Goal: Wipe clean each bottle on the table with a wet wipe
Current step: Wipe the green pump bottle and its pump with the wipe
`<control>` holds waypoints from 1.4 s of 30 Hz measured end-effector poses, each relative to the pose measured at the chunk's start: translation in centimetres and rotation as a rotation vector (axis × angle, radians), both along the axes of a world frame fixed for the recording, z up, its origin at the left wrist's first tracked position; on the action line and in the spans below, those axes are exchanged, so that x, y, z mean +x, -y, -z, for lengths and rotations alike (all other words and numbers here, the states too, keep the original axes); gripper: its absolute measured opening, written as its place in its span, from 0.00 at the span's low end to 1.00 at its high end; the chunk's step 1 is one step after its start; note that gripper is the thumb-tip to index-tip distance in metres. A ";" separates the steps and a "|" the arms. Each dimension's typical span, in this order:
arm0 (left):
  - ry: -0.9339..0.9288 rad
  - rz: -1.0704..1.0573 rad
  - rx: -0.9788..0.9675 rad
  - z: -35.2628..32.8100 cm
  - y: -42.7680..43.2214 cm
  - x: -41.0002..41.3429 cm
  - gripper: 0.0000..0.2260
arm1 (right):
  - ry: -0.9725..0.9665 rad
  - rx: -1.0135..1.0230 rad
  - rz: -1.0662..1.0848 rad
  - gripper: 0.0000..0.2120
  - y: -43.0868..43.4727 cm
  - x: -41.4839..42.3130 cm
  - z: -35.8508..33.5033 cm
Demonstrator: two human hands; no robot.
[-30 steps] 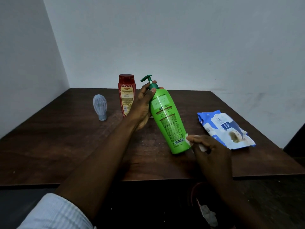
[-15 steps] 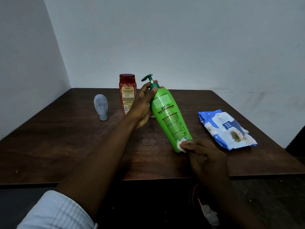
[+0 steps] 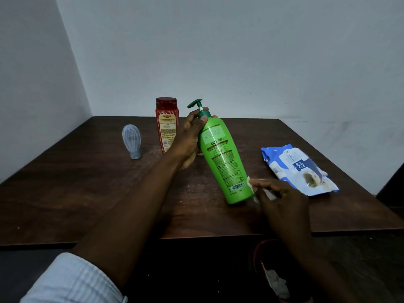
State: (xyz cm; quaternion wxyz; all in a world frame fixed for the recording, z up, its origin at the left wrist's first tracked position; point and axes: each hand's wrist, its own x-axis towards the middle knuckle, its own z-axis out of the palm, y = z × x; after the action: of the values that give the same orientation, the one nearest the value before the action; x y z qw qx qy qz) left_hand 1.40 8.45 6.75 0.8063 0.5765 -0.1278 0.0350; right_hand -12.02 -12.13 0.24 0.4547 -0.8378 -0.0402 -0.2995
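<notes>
The left hand (image 3: 188,138) is gripping the tilted green bottle (image 3: 223,158) near its pump; the right hand (image 3: 282,202) is pinching a wipe (image 3: 251,186) against its base. Hard rubbing could be twisting the bottle loose.

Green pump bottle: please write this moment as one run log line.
left hand grips green pump bottle tilted | right hand presses wet wipe near base

You are looking at a dim, bluish scene with soft, even light and no hard shadows. A faint streak of glare runs down the green bottle (image 3: 223,158), and the dark table (image 3: 87,193) swallows detail. The wide lens bends the table's edges, and the lower corners go murky.
</notes>
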 end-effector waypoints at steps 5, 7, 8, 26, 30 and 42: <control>-0.006 -0.023 -0.008 0.1 0.0 0.0 0.16 | 0.268 -0.163 -0.074 0.11 -1.3 -0.8 1.2; 0.001 -0.037 0.005 0.1 0.1 0.0 0.16 | 0.293 -0.208 -0.125 0.13 -2.1 -0.9 1.8; 0.004 -0.041 0.013 0.0 0.1 0.0 0.15 | 0.286 -0.235 -0.163 0.13 -2.5 -0.9 2.1; 0.023 0.002 0.006 -0.3 -0.2 -0.1 0.11 | -0.101 0.326 -0.102 0.09 -0.4 0.4 -0.7; 0.020 -0.009 0.002 -0.2 -0.2 -0.2 0.13 | -0.048 0.224 -0.051 0.12 -0.9 -0.1 -0.4; 0.025 -0.009 0.043 -0.8 0.1 -0.4 0.17 | 0.298 -0.454 -0.214 0.13 -3.0 0.5 0.4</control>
State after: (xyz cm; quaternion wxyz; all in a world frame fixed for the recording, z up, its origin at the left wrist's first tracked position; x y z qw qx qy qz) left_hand 1.03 8.39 7.53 0.7919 0.5938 -0.1357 0.0432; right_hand -11.53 -9.13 -0.11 0.2739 -0.8557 -0.2609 -0.3530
